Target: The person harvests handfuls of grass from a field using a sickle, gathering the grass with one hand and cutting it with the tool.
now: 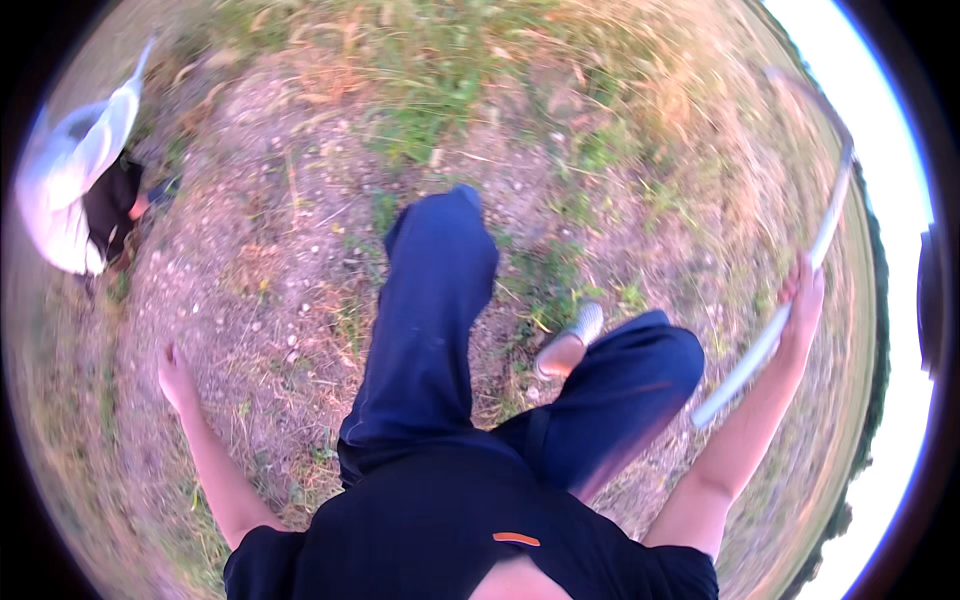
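My right hand (804, 292), out at the right side, is closed around the pale handle of a long tool with a dark curved blade, likely a sickle or small scythe (832, 210). The blade end points up and away at the upper right, blurred. My left hand (174, 375) hangs over bare, stony soil at the left with nothing visible in it; its fingers look curled, though they are small and blurred. Between my arms are my legs in dark blue trousers (431, 300), one knee forward. A light shoe (591, 322) shows beside the right leg.
A bent-over person in a light top (67, 180) is at the upper left, near the ground. Tall dry grass (450, 45) stands ahead. Low green weeds (551, 281) grow between stony patches, and a dark tree line (877, 337) edges the field at the far right.
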`<state>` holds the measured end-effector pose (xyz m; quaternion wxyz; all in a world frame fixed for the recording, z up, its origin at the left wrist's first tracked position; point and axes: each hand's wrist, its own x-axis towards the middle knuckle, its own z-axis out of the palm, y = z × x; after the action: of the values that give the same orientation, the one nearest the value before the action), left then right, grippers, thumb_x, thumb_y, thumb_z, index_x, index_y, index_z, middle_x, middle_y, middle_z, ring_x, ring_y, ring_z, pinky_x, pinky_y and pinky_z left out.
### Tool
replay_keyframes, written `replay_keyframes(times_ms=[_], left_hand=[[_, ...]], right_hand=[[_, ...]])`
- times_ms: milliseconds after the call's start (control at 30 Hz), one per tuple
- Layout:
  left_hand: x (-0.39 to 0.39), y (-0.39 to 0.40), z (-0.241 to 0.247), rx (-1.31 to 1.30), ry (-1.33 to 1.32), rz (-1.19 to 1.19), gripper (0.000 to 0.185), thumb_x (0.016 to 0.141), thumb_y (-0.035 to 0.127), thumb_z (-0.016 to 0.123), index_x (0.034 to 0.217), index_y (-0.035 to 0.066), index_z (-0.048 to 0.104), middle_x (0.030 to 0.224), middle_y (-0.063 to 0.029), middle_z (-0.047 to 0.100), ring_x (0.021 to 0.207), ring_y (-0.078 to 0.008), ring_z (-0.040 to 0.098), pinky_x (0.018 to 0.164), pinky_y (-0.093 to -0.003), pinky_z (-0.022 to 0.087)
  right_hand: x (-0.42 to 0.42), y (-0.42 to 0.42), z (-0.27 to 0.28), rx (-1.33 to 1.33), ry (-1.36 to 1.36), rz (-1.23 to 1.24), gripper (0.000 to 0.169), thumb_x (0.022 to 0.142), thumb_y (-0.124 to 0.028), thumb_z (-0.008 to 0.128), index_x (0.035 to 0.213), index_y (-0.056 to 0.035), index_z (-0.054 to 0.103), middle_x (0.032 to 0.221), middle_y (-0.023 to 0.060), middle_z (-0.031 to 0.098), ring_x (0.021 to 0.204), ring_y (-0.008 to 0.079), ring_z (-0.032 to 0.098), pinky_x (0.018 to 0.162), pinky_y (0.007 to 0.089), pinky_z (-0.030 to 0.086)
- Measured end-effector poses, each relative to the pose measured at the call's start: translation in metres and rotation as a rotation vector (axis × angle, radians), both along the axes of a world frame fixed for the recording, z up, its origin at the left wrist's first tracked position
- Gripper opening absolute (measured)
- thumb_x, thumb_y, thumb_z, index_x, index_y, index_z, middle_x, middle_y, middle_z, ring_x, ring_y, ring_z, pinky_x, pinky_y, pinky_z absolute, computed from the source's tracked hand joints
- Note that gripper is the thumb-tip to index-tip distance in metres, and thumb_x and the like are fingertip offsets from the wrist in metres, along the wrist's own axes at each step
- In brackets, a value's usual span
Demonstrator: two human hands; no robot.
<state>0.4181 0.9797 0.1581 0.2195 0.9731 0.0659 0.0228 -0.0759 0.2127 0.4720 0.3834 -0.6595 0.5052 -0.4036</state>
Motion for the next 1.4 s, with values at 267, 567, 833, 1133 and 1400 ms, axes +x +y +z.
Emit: replay_keyframes(times_ms=[267,567,833,1133,1400], left_hand=[[-0.225,-0.427,0.143,-0.633,-0.018,-1.464,0.016,0.09,0.007,0.058,0.104,0.004,0.065,0.097,-0.0153,0.065,0.094,-0.0319,0.061,0.083,-0.038,0.048],[-0.378,-0.374,-0.12,0.759,1.504,-1.992,0.038,0.084,0.033,0.06,0.112,0.01,0.068,0.117,-0.0129,0.066,0.109,-0.0324,0.062,0.092,-0.0446,0.047],[-0.342,-0.432,-0.144,0.774,1.626,-1.804,0.04,0.084,0.036,0.06,0.113,0.01,0.068,0.117,-0.0135,0.066,0.108,-0.0311,0.062,0.092,-0.0438,0.047],[-0.288,-0.509,-0.136,0.861,1.658,-1.739,0.043,0.083,0.04,0.061,0.113,0.01,0.068,0.116,-0.0142,0.066,0.106,-0.0296,0.063,0.092,-0.0428,0.047],[-0.278,-0.534,-0.232,0.788,1.887,-1.827,0.045,0.082,0.042,0.062,0.113,0.01,0.067,0.115,-0.0148,0.066,0.105,-0.0283,0.063,0.092,-0.042,0.047]], right_hand=[[0.042,0.08,-0.006,0.071,-0.495,0.266,0.033,0.097,-0.015,0.055,0.12,0.0072,0.047,0.072,-0.0025,0.04,0.054,0.0019,0.038,0.042,0.017,0.033],[0.054,0.078,-0.068,0.239,-0.324,0.037,0.028,0.102,-0.017,0.041,0.12,0.0038,0.047,0.066,-0.0044,0.037,0.044,-0.0002,0.032,0.035,0.0156,0.027],[0.064,-0.01,-0.139,0.433,-0.311,-0.282,0.037,0.101,-0.025,0.044,0.119,0.0065,0.04,0.058,-0.0015,0.037,0.036,0.0004,0.029,0.028,0.0174,0.026],[0.115,-0.167,-0.143,0.582,-0.198,-0.136,0.027,0.101,-0.02,0.046,0.119,-0.0013,0.046,0.065,-0.0054,0.039,0.044,-0.0001,0.032,0.036,0.0155,0.03],[0.105,-0.209,-0.125,0.272,-0.24,-0.097,0.023,0.099,-0.024,0.052,0.109,-0.0043,0.046,0.068,-0.0052,0.04,0.049,0.0019,0.038,0.041,0.018,0.036]])
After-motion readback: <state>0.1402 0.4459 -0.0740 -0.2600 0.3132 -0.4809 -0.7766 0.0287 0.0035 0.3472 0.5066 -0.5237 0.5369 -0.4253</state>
